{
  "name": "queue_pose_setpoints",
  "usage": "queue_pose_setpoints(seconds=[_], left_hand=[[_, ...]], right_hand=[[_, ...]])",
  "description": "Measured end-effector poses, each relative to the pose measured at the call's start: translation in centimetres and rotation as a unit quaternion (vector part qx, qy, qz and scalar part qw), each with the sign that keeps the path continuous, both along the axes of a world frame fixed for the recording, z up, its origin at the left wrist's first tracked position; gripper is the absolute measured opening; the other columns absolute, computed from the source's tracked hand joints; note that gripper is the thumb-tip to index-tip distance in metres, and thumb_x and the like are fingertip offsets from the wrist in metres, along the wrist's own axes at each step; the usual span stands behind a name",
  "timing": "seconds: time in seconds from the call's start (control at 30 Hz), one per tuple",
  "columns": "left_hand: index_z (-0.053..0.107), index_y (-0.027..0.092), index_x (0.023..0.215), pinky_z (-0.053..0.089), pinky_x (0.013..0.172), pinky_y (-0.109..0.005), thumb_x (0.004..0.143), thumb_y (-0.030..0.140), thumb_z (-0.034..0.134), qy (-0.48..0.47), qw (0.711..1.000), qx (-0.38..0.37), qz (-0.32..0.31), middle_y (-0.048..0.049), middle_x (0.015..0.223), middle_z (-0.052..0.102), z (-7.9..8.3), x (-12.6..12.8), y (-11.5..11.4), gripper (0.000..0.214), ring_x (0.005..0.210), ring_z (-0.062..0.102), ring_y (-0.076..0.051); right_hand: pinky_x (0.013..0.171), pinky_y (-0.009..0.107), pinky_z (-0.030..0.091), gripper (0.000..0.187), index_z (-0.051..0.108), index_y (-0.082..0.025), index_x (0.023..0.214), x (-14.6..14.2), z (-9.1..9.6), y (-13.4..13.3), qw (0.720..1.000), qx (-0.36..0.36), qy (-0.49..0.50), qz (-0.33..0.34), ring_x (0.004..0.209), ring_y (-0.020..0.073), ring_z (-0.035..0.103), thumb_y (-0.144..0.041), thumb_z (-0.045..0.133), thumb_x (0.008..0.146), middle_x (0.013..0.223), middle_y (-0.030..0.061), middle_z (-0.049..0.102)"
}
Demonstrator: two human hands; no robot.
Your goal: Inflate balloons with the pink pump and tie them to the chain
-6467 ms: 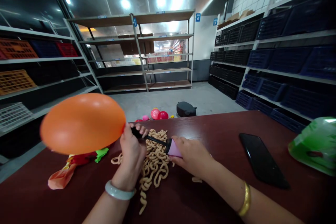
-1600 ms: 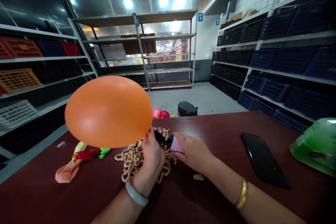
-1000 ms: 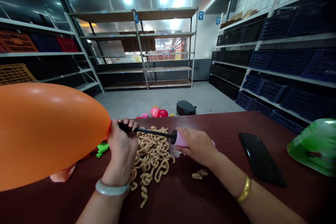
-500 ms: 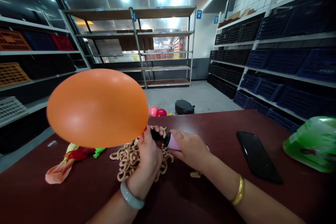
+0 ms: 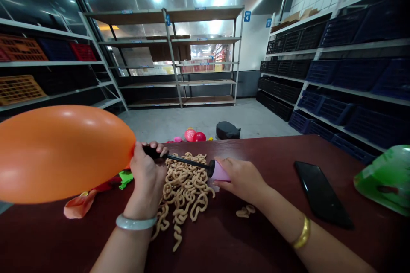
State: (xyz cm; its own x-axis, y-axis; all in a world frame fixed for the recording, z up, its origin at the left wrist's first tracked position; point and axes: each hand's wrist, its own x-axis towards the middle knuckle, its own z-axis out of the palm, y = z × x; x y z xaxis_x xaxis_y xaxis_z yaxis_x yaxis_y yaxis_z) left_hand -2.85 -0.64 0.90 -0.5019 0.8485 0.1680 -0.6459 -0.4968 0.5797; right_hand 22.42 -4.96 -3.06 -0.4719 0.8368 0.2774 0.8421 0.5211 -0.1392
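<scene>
A large orange balloon point(image 5: 67, 153), blown up, fills the left side, its neck pinched by my left hand point(image 5: 147, 166). The same hand wraps round the black end of a balloon pump point(image 5: 185, 161). My right hand point(image 5: 241, 181) is closed on the pump's pinkish-purple barrel, and the thin black rod shows drawn out between both hands. Where the balloon neck meets the pump is hidden by my left fingers. Below the rod lies a heap of beige curly pieces point(image 5: 187, 183), with a few more loose beige pieces point(image 5: 245, 211) near my right wrist.
Flat balloons point(image 5: 80, 204), orange, red and green, lie left on the dark red table point(image 5: 224, 239). A black phone-like slab point(image 5: 322, 194) and a green bag point(image 5: 386, 179) are at right. Beyond the table are blown-up balloons point(image 5: 194, 135), a dark bag point(image 5: 228, 130) and shelves point(image 5: 205, 81).
My left hand has moved left with the balloon, away from my right hand. The pump's rod, hidden before, is now drawn out, and more of the beige heap shows.
</scene>
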Motion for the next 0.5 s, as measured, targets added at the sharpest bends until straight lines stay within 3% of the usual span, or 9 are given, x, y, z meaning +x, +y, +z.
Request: queue_pose_setpoints(seconds=[0.13, 0.5], left_hand=[[0.043, 0.019, 0.073, 0.034, 0.046, -0.022, 0.088, 0.028, 0.054, -0.017, 1.0, -0.005, -0.014, 0.0028, 0.06, 0.044, -0.9, 1.1, 0.1, 0.021, 0.049, 0.043, -0.01], [0.048, 0.019, 0.076, 0.047, 0.061, -0.028, 0.078, 0.029, 0.068, 0.002, 0.99, -0.048, -0.13, 0.0012, 0.067, 0.053, -4.3, 8.8, -2.4, 0.022, 0.06, 0.053, -0.013]], right_hand=[[0.077, 0.039, 0.048, 0.061, 0.041, -0.019, 0.138, 0.2, 0.1, -0.1, 1.0, 0.004, -0.023, -0.012, 0.095, 0.027, 0.064, -0.055, 0.05, 0.09, 0.114, 0.0122, 0.064], [0.078, 0.038, 0.048, 0.063, 0.04, -0.017, 0.137, -1.2, -0.1, -0.3, 1.0, -0.013, -0.009, -0.016, 0.099, 0.0278, 0.064, -0.055, 0.053, 0.089, 0.114, 0.0135, 0.065]])
